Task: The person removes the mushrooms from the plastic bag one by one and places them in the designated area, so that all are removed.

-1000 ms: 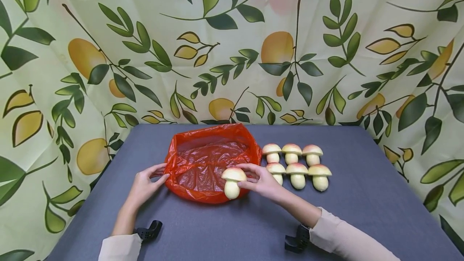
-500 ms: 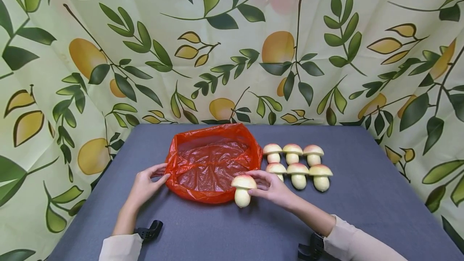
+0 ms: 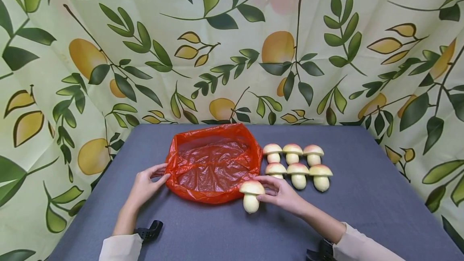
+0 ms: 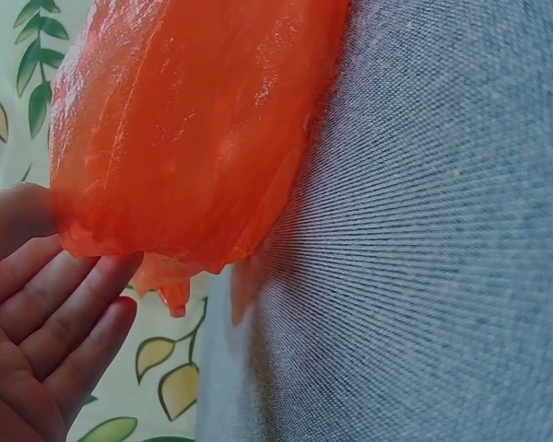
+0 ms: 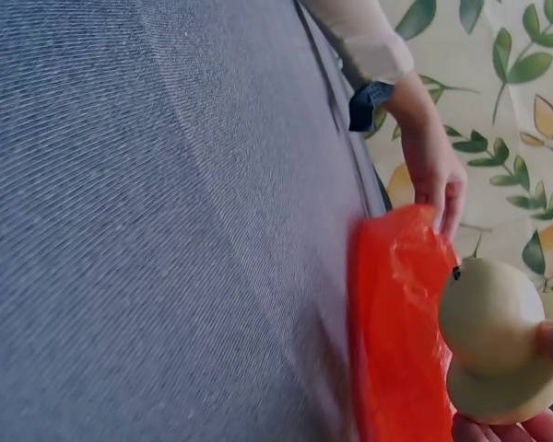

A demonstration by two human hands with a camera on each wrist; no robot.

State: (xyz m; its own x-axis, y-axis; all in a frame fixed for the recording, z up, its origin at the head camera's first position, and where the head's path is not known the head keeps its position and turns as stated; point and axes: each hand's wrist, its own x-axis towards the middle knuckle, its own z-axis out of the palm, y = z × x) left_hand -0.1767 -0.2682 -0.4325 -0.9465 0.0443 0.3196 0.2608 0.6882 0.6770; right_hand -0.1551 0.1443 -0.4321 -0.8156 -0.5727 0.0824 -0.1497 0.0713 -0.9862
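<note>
An open red plastic bag (image 3: 208, 197) sits on the table in the head view, its mouth spread wide. My left hand (image 3: 145, 184) pinches the bag's left rim; in the left wrist view the thumb and fingers of that hand (image 4: 51, 318) are at the red film (image 4: 194, 129). My right hand (image 3: 282, 195) holds a toy mushroom (image 3: 251, 197) by its stem, upright, in front of the bag's near right corner. Close up in the right wrist view, the pale mushroom (image 5: 490, 318) has its stem towards the camera, and the bag (image 5: 396, 322) lies behind it.
Several more mushrooms (image 3: 299, 175) with pinkish caps stand in two rows right of the bag, close to its edge. Blue-grey cloth covers the table (image 3: 203, 233). A leaf-and-fruit patterned curtain (image 3: 232, 71) hangs behind and along the sides.
My right hand has moved right and nearer with the mushroom, from over the bag's front rim to just outside it. The left hand and the bag stay put.
</note>
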